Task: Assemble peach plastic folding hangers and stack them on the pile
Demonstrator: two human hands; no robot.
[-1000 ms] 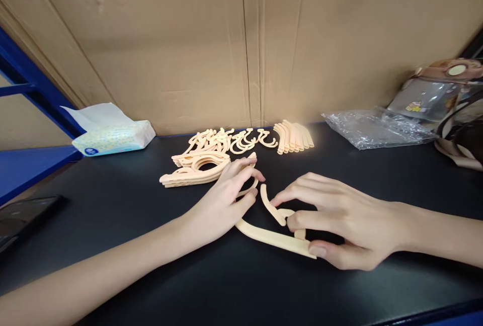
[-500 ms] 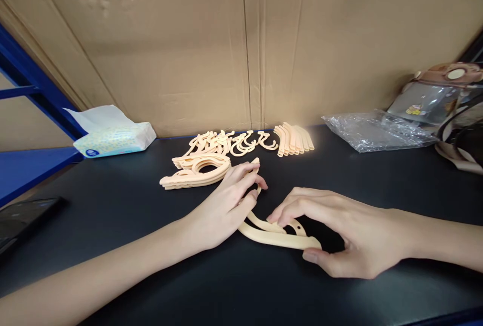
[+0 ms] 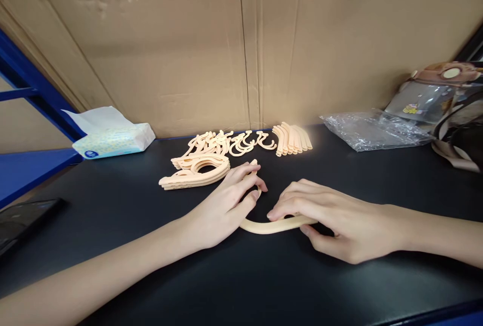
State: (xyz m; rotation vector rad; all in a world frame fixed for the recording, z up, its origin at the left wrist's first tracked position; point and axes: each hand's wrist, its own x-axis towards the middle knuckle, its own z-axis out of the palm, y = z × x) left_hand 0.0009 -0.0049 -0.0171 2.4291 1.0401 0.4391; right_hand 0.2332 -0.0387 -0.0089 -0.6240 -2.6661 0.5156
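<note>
A cream plastic folding clothes hanger [image 3: 266, 227] lies on the black table between my hands, much of it covered by them. My left hand [image 3: 230, 197] grips its left arm, whose tip pokes out above the fingers. Thumb and fingers of my right hand [image 3: 328, 220] are closed on the right arm from above and below. Left of my left hand sits a stack of cream hanger bodies [image 3: 196, 172]. Behind it are a heap of curved cream pieces [image 3: 209, 143], several loose hooks [image 3: 241, 144] and a row of curved cream bars [image 3: 290, 139].
A tissue pack [image 3: 113, 137] stands at the back left, and a dark phone [image 3: 28, 220] lies at the left edge. To the back right are a crumpled clear plastic bag [image 3: 373, 132] and a clear bottle [image 3: 418, 97] with a brown lid. Cardboard [image 3: 169, 54] walls the rear.
My right hand has moved slightly up and closed further, swinging the hanger's right arm away from me, so less of it shows. My left hand stays in place on the left arm.
</note>
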